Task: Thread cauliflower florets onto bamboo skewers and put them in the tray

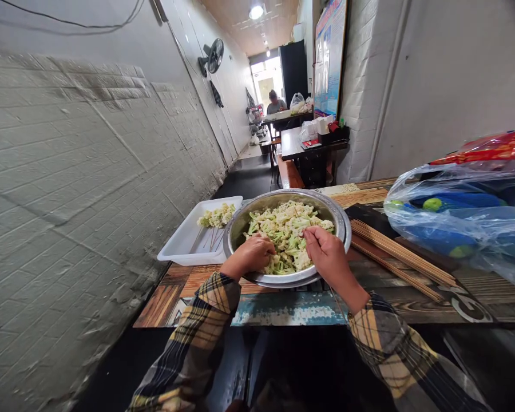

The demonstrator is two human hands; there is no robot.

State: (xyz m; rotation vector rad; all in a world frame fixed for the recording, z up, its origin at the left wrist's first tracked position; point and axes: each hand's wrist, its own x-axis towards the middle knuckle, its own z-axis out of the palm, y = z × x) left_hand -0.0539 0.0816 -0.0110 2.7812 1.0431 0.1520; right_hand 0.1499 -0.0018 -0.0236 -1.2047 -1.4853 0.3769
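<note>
A large steel bowl (347, 229) full of cut cauliflower florets (292, 220) stands at the table's front edge. My left hand (254, 253) reaches over its near left rim, fingers curled down and closed on a cauliflower floret, the fingertips partly hidden. Over the bowl's right side, my right hand (326, 252) is closed in a pinch on a thin wooden skewer (335, 297), whose lower end shows below the palm near the wrist. Left of the bowl, a white plastic tray (184, 234) holds several skewers with cauliflower (217, 216) at their far ends.
Bundled bare skewers (405, 254) lie right of the bowl on the patterned wooden table (283, 309). Beyond them sits a clear plastic bag (467, 212) with blue and green contents. A brick wall (68, 171) runs along the left. Farther back, a person (276, 104) sits at another table.
</note>
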